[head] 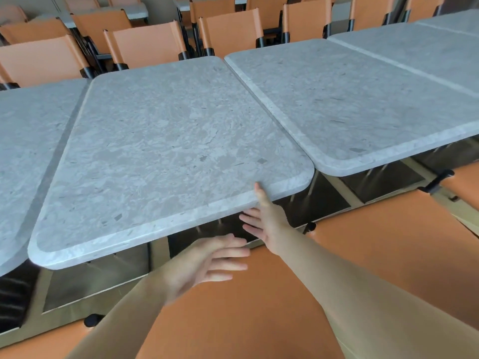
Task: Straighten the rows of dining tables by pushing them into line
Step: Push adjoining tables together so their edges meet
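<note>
The right hand meets the near edge of the grey stone-patterned rectangular desk, thumb on top of the rim, its straight fingers spread just below it, grasping nothing. The left hand, blurred, hovers released beside and nearer than those fingers, above an orange leather chair back. Right of the fingers, a second grey desk sits skewed, with a narrow gap between.
</note>
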### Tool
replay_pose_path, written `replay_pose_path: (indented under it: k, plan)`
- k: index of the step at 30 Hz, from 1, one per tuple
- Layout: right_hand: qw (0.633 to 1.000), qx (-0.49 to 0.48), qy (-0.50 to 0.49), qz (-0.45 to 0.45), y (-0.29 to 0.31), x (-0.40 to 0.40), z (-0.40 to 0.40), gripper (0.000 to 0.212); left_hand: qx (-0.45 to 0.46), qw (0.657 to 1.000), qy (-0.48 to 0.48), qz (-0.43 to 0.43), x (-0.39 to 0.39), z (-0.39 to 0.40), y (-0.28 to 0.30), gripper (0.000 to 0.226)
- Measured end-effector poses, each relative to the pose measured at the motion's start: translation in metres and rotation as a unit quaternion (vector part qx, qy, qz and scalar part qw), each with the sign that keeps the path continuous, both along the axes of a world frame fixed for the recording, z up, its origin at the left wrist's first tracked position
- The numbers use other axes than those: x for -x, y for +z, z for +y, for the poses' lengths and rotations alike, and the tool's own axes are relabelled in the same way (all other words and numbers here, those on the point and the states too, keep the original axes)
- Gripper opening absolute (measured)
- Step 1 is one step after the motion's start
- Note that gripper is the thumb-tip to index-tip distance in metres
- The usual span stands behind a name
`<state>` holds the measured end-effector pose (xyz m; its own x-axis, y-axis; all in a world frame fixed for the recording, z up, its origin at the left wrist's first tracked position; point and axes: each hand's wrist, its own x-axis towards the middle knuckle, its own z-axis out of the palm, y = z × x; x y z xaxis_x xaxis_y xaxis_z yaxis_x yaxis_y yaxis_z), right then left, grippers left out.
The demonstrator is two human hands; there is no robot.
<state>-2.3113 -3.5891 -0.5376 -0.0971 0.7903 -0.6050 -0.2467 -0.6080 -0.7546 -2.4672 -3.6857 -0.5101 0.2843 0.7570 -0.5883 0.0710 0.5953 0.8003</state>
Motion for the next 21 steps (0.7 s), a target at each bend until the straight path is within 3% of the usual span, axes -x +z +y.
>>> replay_pose_path:
  k: [1, 3, 7, 11, 15, 21]
  plan:
    - [0.999, -0.005, -0.023, -0.023, -0.003, -0.004, -0.004, 0.060, -0.044, 0.998, -0.038, 0.013, -0.011, 0.007, 0.012, 0.052]
    - [0.994, -0.015, -0.106, -0.031, -0.010, -0.015, -0.008, 0.043, -0.142, 0.988, -0.020, 0.053, -0.034, 0.028, 0.030, 0.027]
    - [0.961, -0.039, -0.259, -0.082, -0.023, -0.039, -0.005, 0.049, -0.304, 0.929, 0.088, 0.191, -0.059, 0.077, 0.025, 0.021]
    - [0.926, -0.092, -0.347, -0.122, -0.019, -0.056, 0.013, 0.054, -0.473, 0.761, 0.047, 0.442, -0.057, 0.123, 0.000, 0.026]
    - [0.894, -0.145, -0.406, -0.123, -0.020, -0.066, 0.039, 0.055, -0.384, 0.722, -0.089, 0.568, -0.051, 0.167, -0.001, 0.051]
    - [0.878, -0.199, -0.428, -0.078, -0.007, -0.049, 0.067, 0.057, -0.295, 0.717, -0.162, 0.610, -0.043, 0.189, -0.008, 0.064]
